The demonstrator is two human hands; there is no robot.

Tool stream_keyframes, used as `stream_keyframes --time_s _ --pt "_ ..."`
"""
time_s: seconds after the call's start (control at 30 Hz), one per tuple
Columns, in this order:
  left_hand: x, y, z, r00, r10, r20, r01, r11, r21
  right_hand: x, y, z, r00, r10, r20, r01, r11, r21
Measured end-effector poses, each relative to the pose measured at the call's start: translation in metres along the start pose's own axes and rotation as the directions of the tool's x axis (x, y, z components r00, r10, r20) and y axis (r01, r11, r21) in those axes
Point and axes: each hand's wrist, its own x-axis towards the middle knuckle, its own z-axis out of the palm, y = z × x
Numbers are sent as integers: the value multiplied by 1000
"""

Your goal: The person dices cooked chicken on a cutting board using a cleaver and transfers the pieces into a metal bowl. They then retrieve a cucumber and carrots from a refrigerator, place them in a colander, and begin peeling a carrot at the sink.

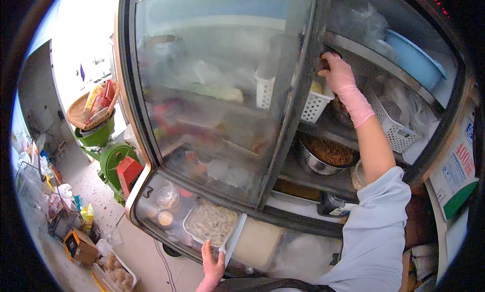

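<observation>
My right hand (335,73), in a pink glove, reaches into the open right side of a glass-fronted display refrigerator. Its fingers are bent at a small dark rounded thing beside the black door frame (294,102); whether they grip it, I cannot tell. Just below are a white perforated basket (316,105) and a steel bowl of brown minced food (329,155). My left hand (213,264), also pink-gloved, has its fingers apart at the lower glass compartment, near the edge of a white tray of pale food (210,223).
A light blue basin (416,61) rests on the upper shelf, above another perforated basket (394,131). The fogged sliding glass door (212,80) covers the left side. A green machine (115,159) with a wicker basket (85,110) stands left. Boxes and bags lie on the floor.
</observation>
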Motion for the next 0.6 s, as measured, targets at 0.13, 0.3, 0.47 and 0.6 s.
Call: stream_keyframes --time_s 0.13,0.3,0.47,0.6 --pt "8 -4 9 997 46 67 -44 999 -23 -17 10 -23 994 3 -110 2 999 45" --pt "19 -4 22 984 84 157 -78 996 -44 -41 31 -66 991 24 -128 -20 999 33" --pt "27 6 43 944 124 305 -107 992 -73 -94 55 -114 988 62 -144 -56 997 43" --pt "35 24 62 883 207 422 -176 978 -113 -153 65 -155 985 -44 -170 39 999 -32"
